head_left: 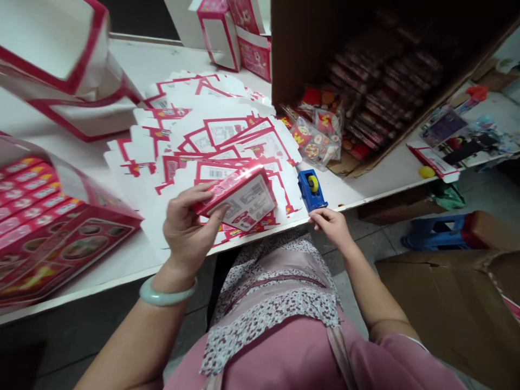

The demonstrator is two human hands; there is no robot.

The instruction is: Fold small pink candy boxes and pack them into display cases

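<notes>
Small box (pixel 249 203) clamped in left hand (pixel 189 230), tilted above flattened cartons (pixel 227 131). Right hand (pixel 333 225) pinched together at front of tape dispenser (pixel 307 196); whether anything is held cannot be told. Dispenser could be tugged off table (pixel 353 189) by a hard pull, being near the edge.
</notes>
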